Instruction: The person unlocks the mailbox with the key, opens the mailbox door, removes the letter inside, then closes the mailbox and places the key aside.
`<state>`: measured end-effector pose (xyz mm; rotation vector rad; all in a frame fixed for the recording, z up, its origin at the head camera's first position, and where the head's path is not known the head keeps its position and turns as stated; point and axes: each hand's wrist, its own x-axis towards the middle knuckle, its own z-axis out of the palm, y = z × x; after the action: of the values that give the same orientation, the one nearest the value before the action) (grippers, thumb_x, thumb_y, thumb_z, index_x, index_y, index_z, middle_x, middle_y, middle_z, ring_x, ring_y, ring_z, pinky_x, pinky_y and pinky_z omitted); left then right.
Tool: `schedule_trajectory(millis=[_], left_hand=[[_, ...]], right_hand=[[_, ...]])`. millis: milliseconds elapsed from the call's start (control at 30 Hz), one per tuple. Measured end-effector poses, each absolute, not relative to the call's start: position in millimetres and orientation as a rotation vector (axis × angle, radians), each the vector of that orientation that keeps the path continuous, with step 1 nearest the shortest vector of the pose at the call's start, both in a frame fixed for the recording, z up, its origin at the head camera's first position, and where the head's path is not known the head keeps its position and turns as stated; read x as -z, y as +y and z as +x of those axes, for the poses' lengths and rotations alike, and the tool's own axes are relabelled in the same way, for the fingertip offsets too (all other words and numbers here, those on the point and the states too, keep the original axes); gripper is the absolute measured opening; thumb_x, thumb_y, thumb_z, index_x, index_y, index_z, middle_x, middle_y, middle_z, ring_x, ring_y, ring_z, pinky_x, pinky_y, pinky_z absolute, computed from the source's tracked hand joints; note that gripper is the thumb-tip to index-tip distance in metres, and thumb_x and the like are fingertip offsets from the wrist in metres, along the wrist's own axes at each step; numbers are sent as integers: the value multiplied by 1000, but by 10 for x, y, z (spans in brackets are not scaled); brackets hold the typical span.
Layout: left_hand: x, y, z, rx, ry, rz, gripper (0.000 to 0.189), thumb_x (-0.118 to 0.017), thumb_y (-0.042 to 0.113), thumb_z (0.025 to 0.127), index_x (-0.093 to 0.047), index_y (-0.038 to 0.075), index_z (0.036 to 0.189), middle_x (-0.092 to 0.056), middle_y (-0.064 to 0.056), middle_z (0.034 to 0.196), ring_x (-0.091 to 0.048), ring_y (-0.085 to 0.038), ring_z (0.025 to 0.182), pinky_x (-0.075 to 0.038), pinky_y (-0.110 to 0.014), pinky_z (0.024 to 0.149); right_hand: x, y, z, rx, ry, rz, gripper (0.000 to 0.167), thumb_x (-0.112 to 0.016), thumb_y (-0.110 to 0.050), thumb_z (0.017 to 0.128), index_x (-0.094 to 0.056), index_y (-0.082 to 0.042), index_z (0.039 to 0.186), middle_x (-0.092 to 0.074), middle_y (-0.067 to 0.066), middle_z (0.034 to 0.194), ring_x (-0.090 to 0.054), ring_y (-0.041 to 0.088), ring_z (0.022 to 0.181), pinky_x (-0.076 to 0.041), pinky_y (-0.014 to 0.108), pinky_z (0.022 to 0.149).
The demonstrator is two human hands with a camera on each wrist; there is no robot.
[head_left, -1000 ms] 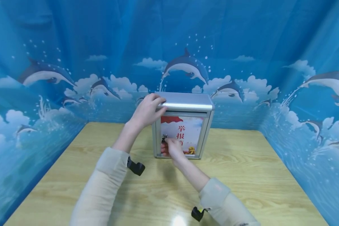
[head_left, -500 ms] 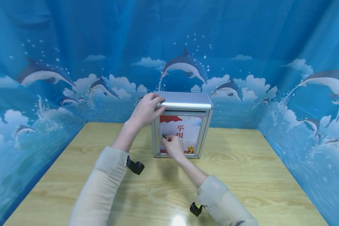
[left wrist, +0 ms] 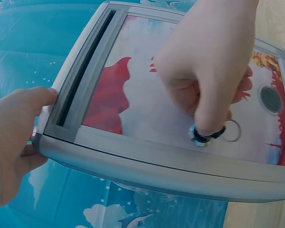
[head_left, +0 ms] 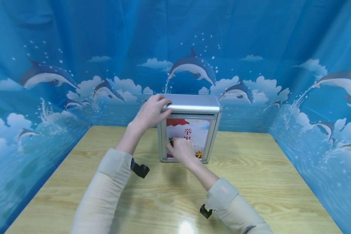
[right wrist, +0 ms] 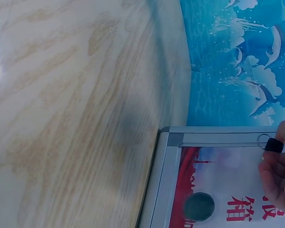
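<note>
A silver metal report box (head_left: 194, 101) stands upright on the table, its front panel printed with red characters. My left hand (head_left: 150, 112) grips the box's top left corner, thumb at the front edge and fingers on the lid. At the left side of the panel, my right hand (head_left: 182, 150) pinches a black-headed key (right wrist: 274, 145) between thumb and fingers. The key is at the round chrome lock (left wrist: 196, 137), and a wire ring (left wrist: 233, 131) hangs from it. In the head view the right hand hides most of the lock and some characters.
The box has a dark slot (left wrist: 85, 69) under its lid and a dark round spot (right wrist: 199, 206) low on the panel. Around the wooden table (head_left: 251, 182) hangs a blue dolphin-print curtain (head_left: 128, 65). Each wrist wears a black camera mount (head_left: 140, 168).
My right hand has twisted at the lock; its fingers, seen below the key earlier, are now tucked behind the hand with knuckles higher. The left hand keeps its hold on the corner.
</note>
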<state>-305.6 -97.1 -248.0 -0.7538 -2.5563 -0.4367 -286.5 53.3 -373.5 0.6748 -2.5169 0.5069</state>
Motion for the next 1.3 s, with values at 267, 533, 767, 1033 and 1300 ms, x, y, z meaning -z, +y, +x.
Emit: schedule_trajectory(millis=[267,533,767,1033,1300], left_hand=[[2447,-988,-3082,404,-2548,-778,33,-57,29,92,-61,9,118,-53,-11,113,-46,-26,103,-42,-39,86],[2418,-1024,-3042,412,-2519,-776,26,-63,25,89,-65,6,107,-55,-9,101,-47,-23,93,-43,-35,78],[2360,-1023,-3018,405,-2553,-797,22,-61,20,90,-65,6,107,-56,-9,102,-48,-23,94,-44,-35,79],[2353,-996,-3020,393,-2567,-779,22,-61,21,90,-65,6,107,-56,-8,104,-48,-22,94,-44,-34,79],[2361,-1003,-3019,404,-2565,-769,23,-61,22,91,-65,7,108,-56,-8,105,-48,-22,95,-44,-33,80]], right_hand=[[3692,545,-2865,-523,-2607,657,39,-53,-21,84,-36,-18,49,-27,-8,43,-20,6,39,-15,21,36],[3722,534,-2858,-520,-2617,656,42,-52,-25,88,-35,-18,51,-28,-8,44,-22,6,39,-16,21,36],[3728,540,-2846,-629,-2640,614,41,-55,-27,90,-40,-16,53,-34,-6,45,-28,8,39,-20,22,37],[3752,513,-2841,-447,-2596,597,35,-57,-27,87,-45,-15,56,-41,-4,50,-34,10,41,-26,24,36],[3805,457,-2835,-62,-2255,660,26,-68,-20,75,-50,-9,59,-47,2,57,-43,15,41,-35,29,33]])
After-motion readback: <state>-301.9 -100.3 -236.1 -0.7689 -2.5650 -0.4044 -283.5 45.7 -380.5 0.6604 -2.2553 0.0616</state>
